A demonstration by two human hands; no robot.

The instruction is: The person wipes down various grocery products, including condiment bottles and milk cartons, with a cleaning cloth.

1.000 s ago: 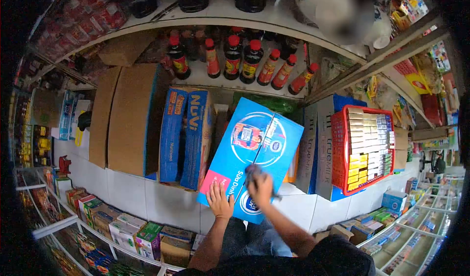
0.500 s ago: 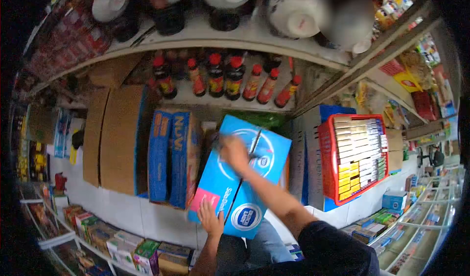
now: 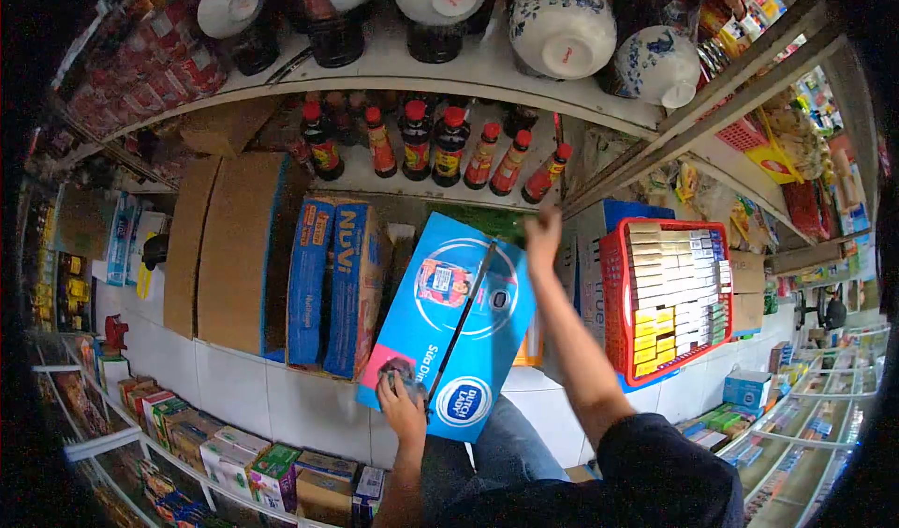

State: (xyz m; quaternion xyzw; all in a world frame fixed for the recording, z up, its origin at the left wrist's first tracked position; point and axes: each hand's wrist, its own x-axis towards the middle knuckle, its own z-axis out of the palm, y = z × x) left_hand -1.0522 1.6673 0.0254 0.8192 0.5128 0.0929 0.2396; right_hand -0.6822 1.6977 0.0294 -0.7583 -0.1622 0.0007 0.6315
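Observation:
A blue Dutch Lady milk carton [image 3: 487,341] lies tilted over my knees, a narrow dark gap running along its top. Near its pink lower-left corner, my left hand [image 3: 403,411] is closed around a crumpled grey cloth [image 3: 397,369], pressed against the carton. My right hand [image 3: 543,240] is just off the carton's upper-right corner, in front of a green item [image 3: 478,226] under the shelf. Blur hides how its fingers are set.
Blue NuVi cartons [image 3: 349,285] and brown cardboard boxes [image 3: 239,256] stand to the left. On the right, a red basket [image 3: 615,294] holds rows of small packs. Sauce bottles [image 3: 451,149] line the shelf ahead, with bowls [image 3: 562,32] above. Glass display cases [image 3: 805,444] flank the tiled floor.
My right hand has moved from the middle of the carton up and right, past its corner. The grey cloth now shows under my left hand. The carton has shifted slightly left.

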